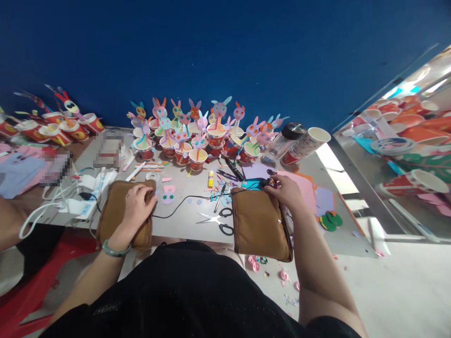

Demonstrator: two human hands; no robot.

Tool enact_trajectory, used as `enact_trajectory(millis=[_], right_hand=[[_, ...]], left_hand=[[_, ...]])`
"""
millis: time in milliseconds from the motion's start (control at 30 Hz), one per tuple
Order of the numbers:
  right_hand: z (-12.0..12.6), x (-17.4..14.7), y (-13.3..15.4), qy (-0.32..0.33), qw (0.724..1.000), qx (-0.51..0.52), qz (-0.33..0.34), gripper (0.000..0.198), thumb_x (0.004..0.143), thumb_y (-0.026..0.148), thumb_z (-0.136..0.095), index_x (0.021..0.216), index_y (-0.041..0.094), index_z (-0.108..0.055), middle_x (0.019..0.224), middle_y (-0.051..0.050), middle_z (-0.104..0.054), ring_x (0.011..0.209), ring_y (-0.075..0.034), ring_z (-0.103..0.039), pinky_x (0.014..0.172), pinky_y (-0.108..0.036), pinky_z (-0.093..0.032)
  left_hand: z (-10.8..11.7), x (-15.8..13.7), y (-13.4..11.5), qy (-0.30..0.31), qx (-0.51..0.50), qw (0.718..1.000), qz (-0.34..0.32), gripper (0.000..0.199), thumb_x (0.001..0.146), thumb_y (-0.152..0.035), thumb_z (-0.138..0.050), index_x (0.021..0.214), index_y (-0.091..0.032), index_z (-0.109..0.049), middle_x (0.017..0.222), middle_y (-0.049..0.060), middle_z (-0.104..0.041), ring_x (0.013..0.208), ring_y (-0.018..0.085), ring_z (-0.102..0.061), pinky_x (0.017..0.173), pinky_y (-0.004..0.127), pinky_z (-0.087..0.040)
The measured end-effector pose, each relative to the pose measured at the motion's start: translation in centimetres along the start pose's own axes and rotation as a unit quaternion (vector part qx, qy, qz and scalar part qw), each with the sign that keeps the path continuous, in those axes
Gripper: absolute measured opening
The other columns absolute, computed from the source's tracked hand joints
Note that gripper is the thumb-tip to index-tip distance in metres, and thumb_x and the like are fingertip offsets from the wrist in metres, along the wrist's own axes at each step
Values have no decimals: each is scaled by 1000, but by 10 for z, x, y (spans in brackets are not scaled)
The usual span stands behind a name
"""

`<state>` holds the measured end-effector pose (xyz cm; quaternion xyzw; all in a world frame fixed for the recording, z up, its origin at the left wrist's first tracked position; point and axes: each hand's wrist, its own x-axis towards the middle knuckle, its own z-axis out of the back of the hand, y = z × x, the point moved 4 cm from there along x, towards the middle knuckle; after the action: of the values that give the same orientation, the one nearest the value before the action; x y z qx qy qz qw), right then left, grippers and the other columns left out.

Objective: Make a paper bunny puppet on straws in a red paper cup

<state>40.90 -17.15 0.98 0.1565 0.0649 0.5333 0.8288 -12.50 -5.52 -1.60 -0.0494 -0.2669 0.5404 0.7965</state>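
Note:
My left hand (138,206) rests on a brown cloth pad (114,199) at the table's front edge, fingers loosely bent and nothing visible in them. A second brown pad (260,225) lies to the right. At its top edge my right hand (284,188) closes its fingertips on a small black object (269,182), partly hidden by the fingers. A thin black cable (183,201) runs across the table between the pads. Open scissors (216,219) lie beside the right pad. Close to my left hand is a pink paper face with green eyes (168,197).
Paper cups with paper rabbits (197,158) crowd the back of the table. A glue stick (210,179), pens (229,175) and paper scraps lie in the middle. A bottle (282,143) and stacked cups (305,145) stand right. A power strip (88,199) and another person's arm (10,220) are left.

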Motion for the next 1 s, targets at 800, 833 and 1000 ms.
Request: enact_trajectory(millis=[800,833,1000], right_hand=[[5,-9,-34,8,963,-143,-228,76,78,76,-60,118,11,-66,120,-27,-66,111,-40,-64,84,-46,-51],[3,-9,-34,22,961,-148,-234,75,78,74,-61,119,11,-65,117,-27,-67,110,-40,-64,83,-46,-51],[-1,-4,-47,48,962,-145,-225,50,84,55,-59,108,12,-70,101,-23,-72,96,-36,-67,76,-41,-48]], left_hand=[[-6,-3,-13,41,91,995,11,34,92,-41,-58,113,-17,-70,125,15,-64,116,35,-56,94,47,-43],[-6,-3,-13,41,93,995,10,34,92,-41,-59,113,-17,-70,125,15,-64,116,35,-56,94,47,-43],[-6,-3,-13,44,91,995,12,33,92,-41,-59,113,-18,-70,126,15,-64,117,35,-56,94,47,-42]])
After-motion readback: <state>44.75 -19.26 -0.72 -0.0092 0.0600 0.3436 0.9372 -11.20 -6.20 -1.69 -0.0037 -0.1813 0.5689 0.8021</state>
